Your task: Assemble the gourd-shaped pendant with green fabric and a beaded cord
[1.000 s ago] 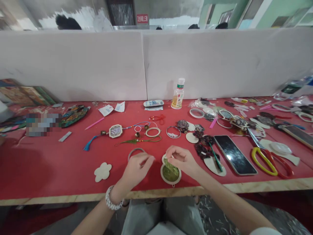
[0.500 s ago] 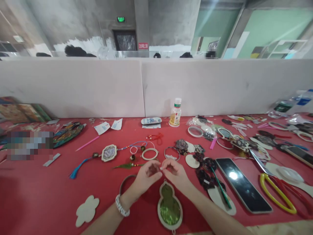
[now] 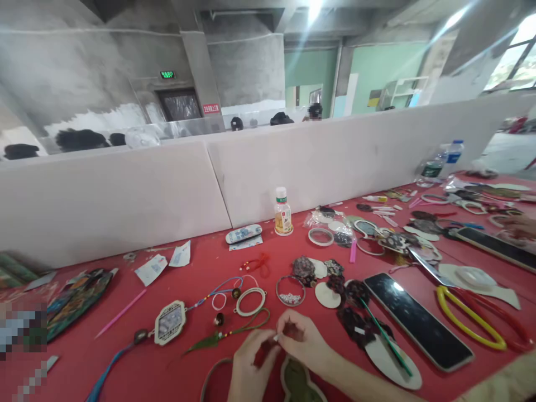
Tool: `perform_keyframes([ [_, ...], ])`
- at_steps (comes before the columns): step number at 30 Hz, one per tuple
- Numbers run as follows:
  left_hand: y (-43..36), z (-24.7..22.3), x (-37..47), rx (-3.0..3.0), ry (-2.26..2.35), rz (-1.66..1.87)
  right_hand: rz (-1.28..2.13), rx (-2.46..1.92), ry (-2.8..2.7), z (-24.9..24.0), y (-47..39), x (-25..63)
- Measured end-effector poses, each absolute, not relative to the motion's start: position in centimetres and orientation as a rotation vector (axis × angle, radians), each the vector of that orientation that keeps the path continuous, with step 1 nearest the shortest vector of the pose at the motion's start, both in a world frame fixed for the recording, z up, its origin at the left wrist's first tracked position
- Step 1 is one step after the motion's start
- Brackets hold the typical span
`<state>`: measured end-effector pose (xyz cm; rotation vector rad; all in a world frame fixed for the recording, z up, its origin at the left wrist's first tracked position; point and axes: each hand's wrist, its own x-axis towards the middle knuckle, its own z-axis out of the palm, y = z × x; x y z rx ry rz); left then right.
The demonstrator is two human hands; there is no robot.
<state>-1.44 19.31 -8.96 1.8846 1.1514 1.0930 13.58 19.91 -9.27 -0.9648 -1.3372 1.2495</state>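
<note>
My left hand (image 3: 252, 357) and my right hand (image 3: 304, 340) meet fingertip to fingertip low in the view. Both are closed in a pinch on a small white piece (image 3: 276, 338), perhaps a bead, too small to make out fully. Just below them on the table lies a gourd-shaped green pendant (image 3: 297, 379) with a pale rim, partly covered by my right hand and cut off by the bottom edge. Beyond my fingers is a round dish of small white beads (image 3: 290, 298). A green cord with a leaf-like tassel (image 3: 205, 341) lies by my left hand.
On the red table are an octagonal pendant (image 3: 170, 322), an oval ring frame (image 3: 250, 301), a phone (image 3: 419, 321), scissors with yellow and red handles (image 3: 469, 324) and a small bottle (image 3: 283, 212). A white partition (image 3: 167, 195) stands behind. Another person's hand (image 3: 519, 229) is at far right.
The view has swung up and to the right, so my hands and the gourd pendant sit lower in the picture. Both hands keep their pinch on the small white piece.
</note>
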Motion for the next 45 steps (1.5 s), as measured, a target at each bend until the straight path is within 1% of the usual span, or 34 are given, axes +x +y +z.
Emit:
perform_keyframes([
  [16,19.5,-8.1,-1.6,1.914,1.153,1.131,1.318,-0.901,-1.331,-9.6,20.1,13.6],
  [21,19.5,-7.8,-1.5,1.890,1.158,1.135,1.492,-0.782,-1.220,-9.1,20.2,13.8],
  [28,19.6,-7.8,-1.7,1.883,1.137,1.144,1.670,-0.760,-1.059,-9.5,20.3,14.1],
  [37,19.6,-7.6,-1.5,1.885,1.127,1.139,1.696,-0.822,-1.140,-10.0,20.7,14.5],
  [45,19.5,-7.5,-1.4,1.903,1.097,1.121,1.737,-0.791,-1.176,-9.7,21.0,14.5],
])
